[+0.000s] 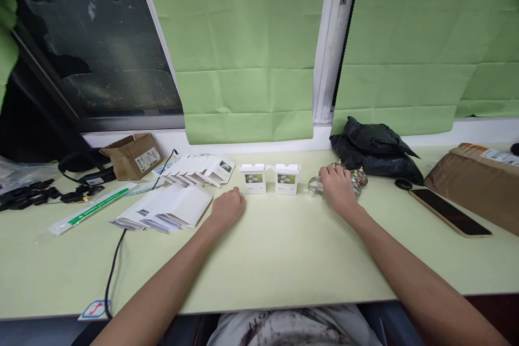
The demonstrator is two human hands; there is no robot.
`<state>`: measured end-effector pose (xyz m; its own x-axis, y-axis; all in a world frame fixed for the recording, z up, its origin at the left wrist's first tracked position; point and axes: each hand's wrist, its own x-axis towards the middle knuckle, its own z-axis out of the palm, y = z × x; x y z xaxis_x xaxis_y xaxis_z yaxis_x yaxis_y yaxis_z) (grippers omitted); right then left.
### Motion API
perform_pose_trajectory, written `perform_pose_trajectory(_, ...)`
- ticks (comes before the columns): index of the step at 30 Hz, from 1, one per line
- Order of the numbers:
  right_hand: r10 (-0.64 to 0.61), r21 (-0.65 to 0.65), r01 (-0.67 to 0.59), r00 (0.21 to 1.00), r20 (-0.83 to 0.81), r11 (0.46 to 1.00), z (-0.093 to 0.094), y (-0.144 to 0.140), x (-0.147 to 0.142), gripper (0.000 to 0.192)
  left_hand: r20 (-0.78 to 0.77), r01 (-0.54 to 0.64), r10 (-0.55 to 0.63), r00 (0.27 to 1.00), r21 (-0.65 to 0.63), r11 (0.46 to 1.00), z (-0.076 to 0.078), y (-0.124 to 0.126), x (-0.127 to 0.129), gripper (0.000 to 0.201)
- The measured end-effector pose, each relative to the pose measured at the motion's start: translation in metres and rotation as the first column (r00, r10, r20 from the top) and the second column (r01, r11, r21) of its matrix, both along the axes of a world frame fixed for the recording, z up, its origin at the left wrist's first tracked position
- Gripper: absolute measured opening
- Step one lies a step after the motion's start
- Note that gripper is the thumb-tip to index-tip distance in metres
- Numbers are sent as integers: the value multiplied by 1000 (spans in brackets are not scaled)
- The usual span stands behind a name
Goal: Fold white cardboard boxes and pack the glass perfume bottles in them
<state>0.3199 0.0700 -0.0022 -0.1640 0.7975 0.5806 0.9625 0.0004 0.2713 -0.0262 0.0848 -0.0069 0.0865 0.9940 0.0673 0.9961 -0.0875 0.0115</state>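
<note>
Right hand (pixel 338 186) curled over the glossy trinkets (pixel 359 179), right of two white boxes (pixel 286 184), can't tell if gripping; left hand (pixel 228 207) loosely fisted left of them; trinkets look light, slick, maybe brittle, so I'd pinch one gently by its sides.

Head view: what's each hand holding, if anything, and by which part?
Left hand: nothing visible. Right hand covers clear, shiny, rounded objects; any grip is hidden.
</note>
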Motion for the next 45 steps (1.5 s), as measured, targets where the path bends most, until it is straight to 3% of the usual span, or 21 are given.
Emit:
perform_pose_trajectory(9,13,127,7,988,-155,992,13,-4,-1,26,-3,-1,1,1000,-3,1000,-1,0,-1,29)
perform_pose_trajectory(16,210,290,-105,908,-362,951,22,-11,-7,35,19,9,-10,1000,5,1000,-2,-2,1,30)
perform_pose_trajectory(25,504,453,-302,747,-434,839,24,-32,-20,23,70,75,-75,995,-3,997,-4,-10,9,29)
perform_pose_trajectory(29,601,397,-456,668,-439,797,16,-35,-26,18,110,123,-120,987,-18,992,-3,-15,14,29)
perform_pose_trajectory(33,672,250,-645,568,-475,722,6,-37,-42,17,180,197,-192,965,-16,980,1,-25,22,29)
perform_pose_trajectory(37,663,129,-728,518,-540,673,-3,-39,-58,20,413,400,-384,826,50,915,9,-39,29,25)
perform_pose_trajectory(40,658,101,-747,502,-561,657,-6,-40,-64,19,513,501,-460,725,66,863,12,-47,31,31)
perform_pose_trajectory(42,651,91,-753,494,-576,652,-6,-42,-66,18,554,541,-490,673,84,837,11,-50,33,42)
perform_pose_trajectory(45,637,64,-768,478,-605,638,-6,-44,-69,19,604,530,-476,639,104,842,6,-50,38,51)
